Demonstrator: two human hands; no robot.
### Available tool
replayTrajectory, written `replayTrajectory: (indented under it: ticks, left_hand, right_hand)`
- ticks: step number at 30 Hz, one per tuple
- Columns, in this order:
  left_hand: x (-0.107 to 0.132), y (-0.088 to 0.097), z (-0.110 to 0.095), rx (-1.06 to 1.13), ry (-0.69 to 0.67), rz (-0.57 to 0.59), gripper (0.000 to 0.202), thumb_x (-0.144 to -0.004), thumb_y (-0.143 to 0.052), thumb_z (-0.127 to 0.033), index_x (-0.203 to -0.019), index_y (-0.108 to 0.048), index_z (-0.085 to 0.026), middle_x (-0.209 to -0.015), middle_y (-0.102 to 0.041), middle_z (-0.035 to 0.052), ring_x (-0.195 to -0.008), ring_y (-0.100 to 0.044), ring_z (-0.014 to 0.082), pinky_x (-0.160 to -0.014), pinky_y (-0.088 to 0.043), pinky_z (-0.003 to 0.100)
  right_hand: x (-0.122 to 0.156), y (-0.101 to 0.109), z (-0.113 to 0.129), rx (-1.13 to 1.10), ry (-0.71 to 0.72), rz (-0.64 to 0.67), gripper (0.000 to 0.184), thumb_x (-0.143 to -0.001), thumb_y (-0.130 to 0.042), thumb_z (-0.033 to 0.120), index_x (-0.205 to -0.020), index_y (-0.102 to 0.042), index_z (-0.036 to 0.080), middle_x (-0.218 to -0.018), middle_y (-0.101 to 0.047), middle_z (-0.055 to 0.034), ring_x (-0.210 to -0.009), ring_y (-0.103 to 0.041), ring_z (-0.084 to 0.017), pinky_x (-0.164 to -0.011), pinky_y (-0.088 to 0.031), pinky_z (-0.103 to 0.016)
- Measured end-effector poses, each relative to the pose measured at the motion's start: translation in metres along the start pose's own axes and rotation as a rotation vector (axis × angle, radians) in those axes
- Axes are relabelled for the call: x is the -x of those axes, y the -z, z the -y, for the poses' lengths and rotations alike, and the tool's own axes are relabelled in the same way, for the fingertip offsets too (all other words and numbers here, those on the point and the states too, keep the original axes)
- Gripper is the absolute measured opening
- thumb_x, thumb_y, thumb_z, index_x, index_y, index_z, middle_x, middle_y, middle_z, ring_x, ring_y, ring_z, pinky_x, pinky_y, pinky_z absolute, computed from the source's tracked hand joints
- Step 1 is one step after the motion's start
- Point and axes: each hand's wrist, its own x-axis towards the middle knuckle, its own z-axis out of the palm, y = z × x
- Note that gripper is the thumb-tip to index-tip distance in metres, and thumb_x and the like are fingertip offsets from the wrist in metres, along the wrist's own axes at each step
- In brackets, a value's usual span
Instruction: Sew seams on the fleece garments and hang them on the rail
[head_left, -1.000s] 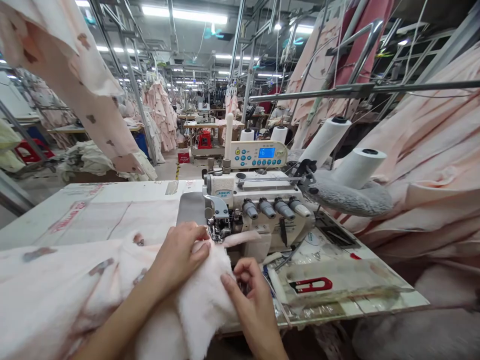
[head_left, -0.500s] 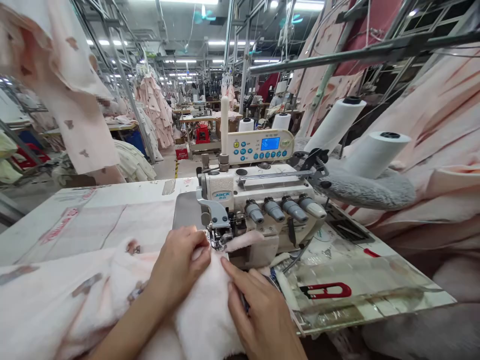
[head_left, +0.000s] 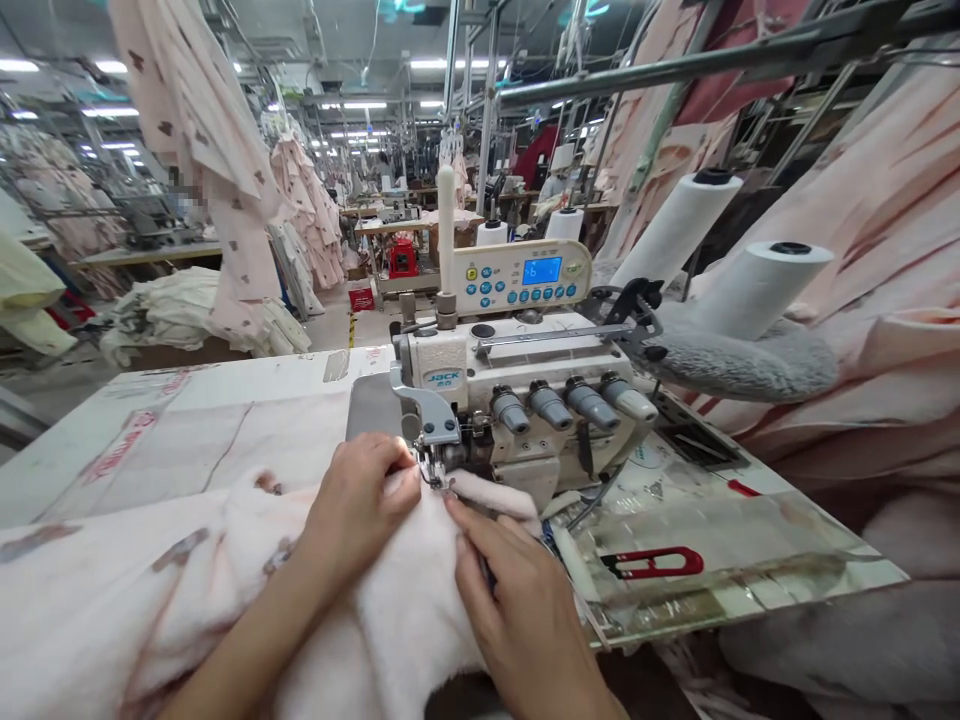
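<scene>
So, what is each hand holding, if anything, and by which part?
The left hand pinches the pale pink plush fabric beside the metal presser foot. The right hand touches the fabric's edge; whether it grips cannot be told.

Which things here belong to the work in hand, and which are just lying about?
In the work:
- pale plush fabric, touched by the left hand and right hand
- sewing machine, fabric at its front

Just lying about:
- red-handled snips, unheld
- red stool, in the background
</scene>
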Motion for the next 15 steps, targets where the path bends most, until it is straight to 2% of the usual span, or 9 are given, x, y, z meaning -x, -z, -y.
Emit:
replayTrajectory:
  ticks: [2, 5, 10, 12, 15]
  left_hand:
    - [-0.002, 0.001, -0.001, -0.006, 0.009, -0.001, 0.013, -0.076, -0.047, -0.02, -0.064, -0.053, -0.018, -0.07, -0.055, -0.0015, -0.074, -0.051, 0.0163, -0.07, -0.034, 0.03]
    - [-0.004, 0.002, -0.002, -0.011, 0.016, -0.005, 0.013, -0.076, -0.047, -0.018, -0.064, -0.053, -0.018, -0.07, -0.055, -0.0014, -0.074, -0.052, 0.0162, -0.069, -0.035, 0.029]
    - [0.002, 0.003, -0.004, -0.06, -0.017, -0.021, 0.013, -0.078, -0.048, -0.018, -0.066, -0.053, -0.018, -0.072, -0.057, -0.0005, -0.074, -0.053, 0.0173, -0.069, -0.037, 0.031]
    - [0.011, 0.002, -0.005, -0.184, -0.088, -0.124, 0.01, -0.08, -0.049, -0.018, -0.074, -0.056, -0.018, -0.078, -0.059, 0.0021, -0.081, -0.053, 0.0205, -0.074, -0.037, 0.035]
    - [0.027, -0.003, -0.004, -0.336, -0.231, -0.285, 0.01, -0.08, -0.051, -0.013, -0.084, -0.058, -0.018, -0.087, -0.06, 0.0049, -0.084, -0.051, 0.0223, -0.074, -0.038, 0.036]
  right_hand:
    - [-0.001, -0.001, 0.001, -0.015, -0.021, -0.006, 0.037, -0.085, -0.036, 0.011, -0.112, -0.061, 0.01, -0.102, -0.069, -0.0089, -0.091, -0.064, -0.021, -0.077, -0.051, -0.031]
    - [-0.001, -0.003, 0.002, -0.005, -0.031, -0.03, 0.037, -0.085, -0.035, 0.011, -0.111, -0.061, 0.01, -0.104, -0.068, -0.0098, -0.09, -0.064, -0.021, -0.076, -0.051, -0.031]
    - [0.004, -0.004, 0.0, 0.045, 0.074, -0.003, 0.04, -0.086, -0.035, 0.008, -0.117, -0.058, 0.013, -0.079, -0.067, -0.0076, -0.07, -0.059, -0.021, -0.06, -0.047, -0.032]
    - [0.005, -0.003, -0.001, 0.078, 0.092, 0.011, 0.039, -0.085, -0.036, 0.007, -0.118, -0.057, 0.012, -0.072, -0.063, -0.0064, -0.066, -0.056, -0.021, -0.057, -0.045, -0.031]
    - [0.005, -0.003, 0.0, 0.107, 0.102, 0.023, 0.039, -0.085, -0.039, 0.007, -0.119, -0.055, 0.01, -0.075, -0.063, -0.007, -0.067, -0.056, -0.021, -0.059, -0.044, -0.031]
